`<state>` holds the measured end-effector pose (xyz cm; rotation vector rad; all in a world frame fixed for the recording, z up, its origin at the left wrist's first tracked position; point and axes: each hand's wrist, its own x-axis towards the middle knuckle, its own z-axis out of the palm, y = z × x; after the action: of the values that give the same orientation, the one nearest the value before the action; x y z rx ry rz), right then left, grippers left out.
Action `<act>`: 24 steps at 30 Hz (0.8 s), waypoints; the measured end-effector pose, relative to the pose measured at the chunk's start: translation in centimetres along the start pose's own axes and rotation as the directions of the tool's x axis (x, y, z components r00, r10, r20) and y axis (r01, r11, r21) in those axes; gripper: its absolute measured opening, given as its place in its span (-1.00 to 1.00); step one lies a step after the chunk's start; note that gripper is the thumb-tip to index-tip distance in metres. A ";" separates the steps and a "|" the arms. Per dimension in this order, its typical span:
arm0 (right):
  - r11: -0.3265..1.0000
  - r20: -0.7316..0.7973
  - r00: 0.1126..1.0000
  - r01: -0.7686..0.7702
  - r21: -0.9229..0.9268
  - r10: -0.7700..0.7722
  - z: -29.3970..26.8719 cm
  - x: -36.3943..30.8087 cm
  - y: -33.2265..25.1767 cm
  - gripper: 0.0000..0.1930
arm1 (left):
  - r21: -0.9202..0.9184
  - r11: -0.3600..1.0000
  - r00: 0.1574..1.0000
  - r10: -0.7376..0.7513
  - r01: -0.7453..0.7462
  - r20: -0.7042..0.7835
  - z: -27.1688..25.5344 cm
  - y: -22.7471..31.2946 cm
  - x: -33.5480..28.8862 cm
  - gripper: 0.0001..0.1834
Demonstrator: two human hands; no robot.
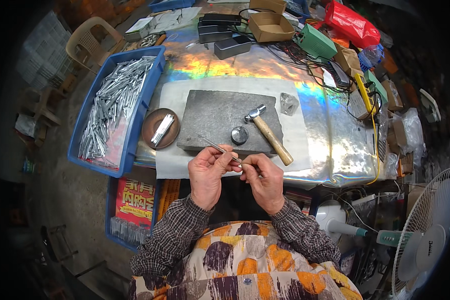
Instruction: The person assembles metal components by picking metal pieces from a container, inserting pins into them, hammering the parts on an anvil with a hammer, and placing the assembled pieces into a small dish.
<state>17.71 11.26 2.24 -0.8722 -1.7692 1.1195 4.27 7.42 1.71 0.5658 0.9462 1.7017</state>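
Pinched in the fingers of my left hand [206, 176] is a thin silver metal rod [214, 145], tilted with its far end up and to the left. The fingertips of my right hand [265, 182] press together at the rod's near end; what they grip there is mostly hidden. Both hands are just in front of a grey stone block [205, 112]. On the block lie a ball-peen hammer [269, 132] with a wooden handle and a small round dark metal piece [239, 135]. A brown round bowl [148, 125] left of the block holds several silver rods [162, 129].
A blue crate [140, 110] full of silver rods stands at the left. White paper [297, 145] lies under the block, with a small clear plastic bag [289, 103] on it. Boxes, cables and a yellow power strip [365, 95] crowd the right. A fan [425, 245] stands lower right.
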 end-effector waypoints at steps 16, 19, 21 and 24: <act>0.997 -0.148 0.988 0.033 -0.072 -0.044 0.4 0.0 0.5 -0.93 | -0.034 0.999 1.000 -0.001 0.001 0.008 -0.1 -0.5 0.8 -0.86; 0.999 -0.152 0.988 -0.006 -0.046 -0.001 -0.4 0.0 0.4 -0.90 | -0.031 0.999 1.000 0.015 -0.014 0.018 -0.3 0.3 2.1 -0.87; 0.996 -0.142 0.990 0.009 -0.093 -0.022 -1.3 0.1 0.6 -0.91 | 0.098 0.992 0.996 0.077 -0.080 0.035 -0.6 0.7 3.2 -0.86; 0.990 -0.136 0.990 0.014 -0.144 -0.034 -2.1 0.1 0.9 -0.91 | 0.286 0.942 0.983 0.154 -0.176 0.098 -0.9 0.9 4.7 -0.87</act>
<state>19.67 12.39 1.93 -0.9873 -1.7559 0.9034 1.50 11.45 1.58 0.9219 1.1328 1.6843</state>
